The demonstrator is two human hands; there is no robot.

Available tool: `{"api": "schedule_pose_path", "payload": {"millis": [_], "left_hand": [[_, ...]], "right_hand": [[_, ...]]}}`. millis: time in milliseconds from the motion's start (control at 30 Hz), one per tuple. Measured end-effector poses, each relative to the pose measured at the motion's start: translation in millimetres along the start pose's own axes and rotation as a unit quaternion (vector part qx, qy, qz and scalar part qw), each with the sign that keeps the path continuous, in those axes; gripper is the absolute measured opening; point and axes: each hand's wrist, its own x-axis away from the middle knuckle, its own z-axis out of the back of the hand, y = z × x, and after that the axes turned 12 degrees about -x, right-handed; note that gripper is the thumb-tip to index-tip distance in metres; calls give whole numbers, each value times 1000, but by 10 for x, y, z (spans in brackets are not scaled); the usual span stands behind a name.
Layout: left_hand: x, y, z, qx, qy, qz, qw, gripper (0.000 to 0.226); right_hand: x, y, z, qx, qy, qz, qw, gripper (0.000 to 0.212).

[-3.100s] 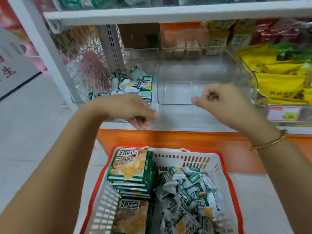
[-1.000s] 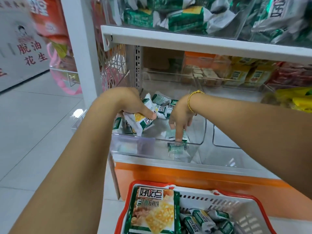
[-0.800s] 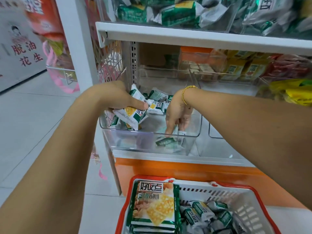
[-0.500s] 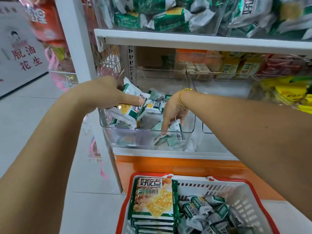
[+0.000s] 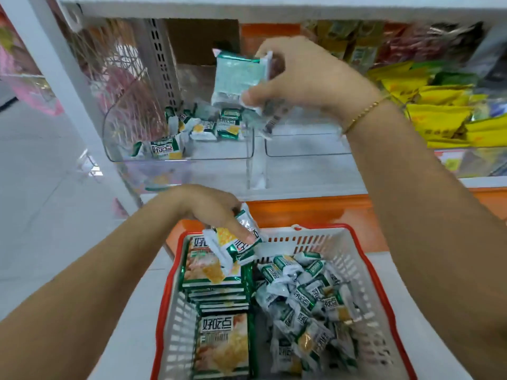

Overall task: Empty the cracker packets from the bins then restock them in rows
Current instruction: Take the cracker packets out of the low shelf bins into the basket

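My left hand [image 5: 211, 209] grips a bunch of small green-and-white cracker packets [image 5: 236, 242] over the back left corner of the red-rimmed basket [image 5: 365, 270]. My right hand [image 5: 304, 75] holds more cracker packets [image 5: 237, 75] in the air above the clear left bin [image 5: 219, 154]. Several small packets [image 5: 208, 127] lie at the back and left of that bin. The clear bin [image 5: 304, 152] to its right shows no packets. In the basket lie a heap of small packets [image 5: 307, 294] on the right and stacked large cracker packs [image 5: 219, 344] on the left.
A white shelf upright [image 5: 68, 86] rises at the left, with a shelf board [image 5: 274, 6] overhead. Yellow snack bags [image 5: 439, 113] fill the bins at the right. An orange base panel [image 5: 315, 209] runs under the shelf. Tiled floor [image 5: 41, 187] spreads to the left.
Both hands have come out of the left bin with packets. The left hand dropped down to the basket; the right hand rose above the bin. The camera tilted downward.
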Motion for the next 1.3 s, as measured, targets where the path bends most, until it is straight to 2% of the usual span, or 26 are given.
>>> {"api": "schedule_pose_path", "payload": {"millis": [67,100,167,267,367,400,467,533,633,700,733,800,867,933,1033,1200,1233,1300], "left_hand": [[-266,302,-293,45,18,-3,999,63],[-444,401,-460,83,45,3,996,59],[-715,580,-779,177,70,23,981,66],[-1044,877,-1276,293,60,43,953,65],[-1343,1154,-1686,370,36,74,925,34],[-1401,1235,-1775,377,27,80,922,34],[-1470,1376,-1881,379,13,57,924,44],[-1487,1449,-1904,347,-7,15,938,37],[-1498,1392,-1851,207,-38,-18,977,59],[-1473,1308,-1726,132,-27,0,991,77],[-1431,1271,-1612,119,-11,5,993,72],[-1266,1187,-1294,108,31,-4,994,47],[-1038,1098,-907,102,82,-12,991,41],[-711,989,-471,94,147,-15,985,39],[-105,762,172,70,252,-17,965,38],[615,-35,711,48,424,82,901,31],[686,-247,717,46,443,113,888,28],[750,-626,672,32,425,182,886,21]], "right_hand": [[453,199,159,-15,68,-7,998,41],[634,327,208,-22,86,-29,996,43],[927,674,231,-30,83,-98,991,41],[1233,1295,48,11,-38,-235,971,32],[1396,1886,-285,93,-180,-344,917,30],[1444,2068,-400,100,-203,-373,900,34],[1566,2369,-582,96,-209,-421,877,63],[1667,2516,-702,85,-184,-436,877,71],[1686,2526,-731,80,-160,-420,890,50],[1623,2457,-665,84,-137,-390,907,35],[1576,2415,-607,95,-126,-372,915,30],[1452,2287,-465,115,-100,-335,930,35],[1303,2033,-314,83,-55,-279,955,39],[1131,1640,-163,35,-2,-181,983,42],[836,1061,-35,-6,25,-55,998,42],[99,270,-41,10,-13,78,997,30],[-81,145,-106,15,-30,97,995,27],[-468,-26,-317,34,-92,108,989,21]]}}
